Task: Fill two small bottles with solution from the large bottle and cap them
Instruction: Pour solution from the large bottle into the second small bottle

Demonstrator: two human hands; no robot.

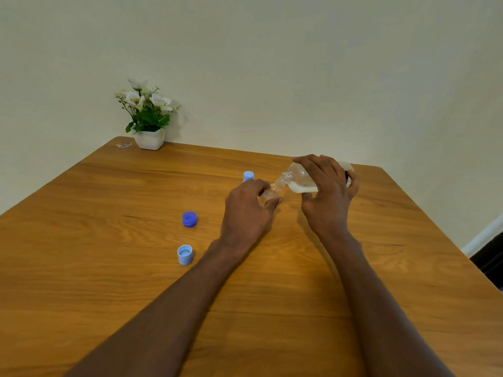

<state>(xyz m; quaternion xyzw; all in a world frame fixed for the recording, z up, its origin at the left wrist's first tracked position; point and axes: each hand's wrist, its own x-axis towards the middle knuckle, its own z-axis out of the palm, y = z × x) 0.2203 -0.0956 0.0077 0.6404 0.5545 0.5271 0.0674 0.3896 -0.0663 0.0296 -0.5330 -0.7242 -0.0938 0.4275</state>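
My right hand (328,189) grips the large clear bottle (299,179), tipped on its side with its open mouth pointing left and clear liquid pooled low in it. The mouth meets the neck of a small clear bottle (270,193) that my left hand (247,206) holds on the table. Just behind my left hand stands a second small bottle with a light blue cap (248,176) on it; its body is hidden. A dark blue cap (189,219) and a light blue cap (185,254), open side up, lie loose to the left.
The wooden table (109,268) meets a pale wall at the back. A white pot of flowers (149,137) stands at the far left corner, with a small clear scrap (123,145) beside it. The table's right edge drops to a dark floor.
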